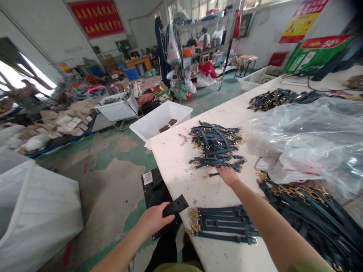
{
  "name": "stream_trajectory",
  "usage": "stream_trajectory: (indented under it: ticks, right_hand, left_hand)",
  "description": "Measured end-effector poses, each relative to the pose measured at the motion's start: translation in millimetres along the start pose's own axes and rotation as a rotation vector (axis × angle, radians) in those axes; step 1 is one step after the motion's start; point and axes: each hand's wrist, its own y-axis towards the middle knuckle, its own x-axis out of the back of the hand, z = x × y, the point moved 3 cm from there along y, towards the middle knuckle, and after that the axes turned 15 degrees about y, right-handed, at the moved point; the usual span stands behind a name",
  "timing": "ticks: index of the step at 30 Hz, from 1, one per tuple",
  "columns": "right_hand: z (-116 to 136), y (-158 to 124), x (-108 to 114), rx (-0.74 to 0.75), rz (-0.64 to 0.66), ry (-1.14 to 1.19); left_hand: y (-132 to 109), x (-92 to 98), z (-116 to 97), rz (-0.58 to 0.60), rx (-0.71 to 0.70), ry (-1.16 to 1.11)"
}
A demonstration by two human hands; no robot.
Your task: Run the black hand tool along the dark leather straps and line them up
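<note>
My left hand (154,219) is closed on a flat black tool (176,206) just off the near left edge of the white table (172,158). My right hand (228,175) reaches forward and rests on the near edge of a heap of dark blue straps with gold clasps (217,145); its fingers are hidden under the straps. Close to me, several of the same straps lie side by side in a neat row (224,224). A larger heap of straps (312,211) lies at my right forearm.
Crumpled clear plastic bags (309,139) cover the table's right side, with another strap heap (275,99) beyond. A white bin (160,119) stands past the table's far end. A black board (154,189) lies below the table edge. A white sack (34,215) stands at left.
</note>
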Motion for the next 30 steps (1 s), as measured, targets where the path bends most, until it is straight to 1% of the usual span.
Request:
stream_trajectory:
  ticks: [3, 5, 7, 10, 12, 14, 17, 20, 22, 27, 30]
  right_hand:
    - [14, -14, -9, 0.097, 0.053, 0.019]
    - [35, -29, -17, 0.172, 0.103, 0.052]
    - [60, -46, -26, 0.213, 0.131, 0.092]
    - [90, -67, -39, 0.204, 0.128, 0.154]
    - [99, -74, -44, 0.144, 0.12, 0.211]
    - [100, -78, -47, 0.072, 0.096, 0.287]
    - [95, -80, -48, 0.0, 0.038, 0.38]
    - [93, -81, -46, -0.029, 0.022, 0.397]
    - [93, -82, -46, -0.028, 0.035, 0.397]
    - [92, -80, -46, -0.021, 0.026, 0.436]
    - [89, -79, -45, -0.035, 0.02, 0.449]
  left_hand:
    - [0, -6.0, 0, 0.011, -0.006, 0.012]
    - [0, -6.8, -2, 0.023, -0.021, 0.019]
    - [0, -5.4, -6, 0.036, -0.049, 0.03]
    - [5, -1.3, -14, 0.04, -0.106, 0.086]
    - [14, 1.4, -21, 0.03, -0.136, 0.139]
    - [28, 3.9, -32, 0.005, -0.162, 0.183]
    - [55, 6.7, -56, -0.018, -0.187, 0.226]
    - [75, 7.4, -74, 0.016, -0.176, 0.256]
    - [80, 6.8, -78, 0.024, -0.182, 0.282]
    - [78, 1.8, -83, -0.02, -0.237, 0.342]
    - [79, 0.6, -85, -0.002, -0.233, 0.323]
